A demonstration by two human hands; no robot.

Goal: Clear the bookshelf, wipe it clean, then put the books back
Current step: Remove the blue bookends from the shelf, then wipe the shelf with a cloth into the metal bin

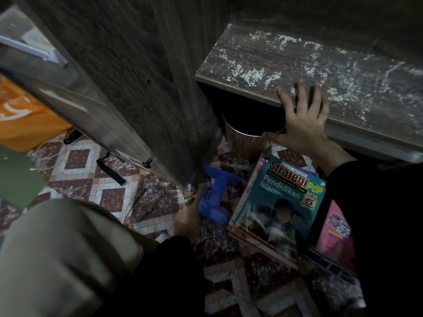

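Note:
A bare wooden shelf board [286,58], streaked with white dust, runs across the upper right. My right hand [299,120] rests on its front edge with fingers spread over the top. Low down on the floor, my left hand [190,213] grips a blue plastic spray bottle [215,197] lying beside the base of the bookshelf's upright side panel [146,88]. A stack of books [281,207] lies on the floor at lower right, a teal workbook on top and a pink book [336,229] beside it, partly hidden by my right sleeve.
A round bin [245,138] stands under the shelf. The floor has a red and white patterned mat [114,191]. An orange bag [25,120] and a green folder [16,177] lie at the left. My knee [61,255] fills the lower left.

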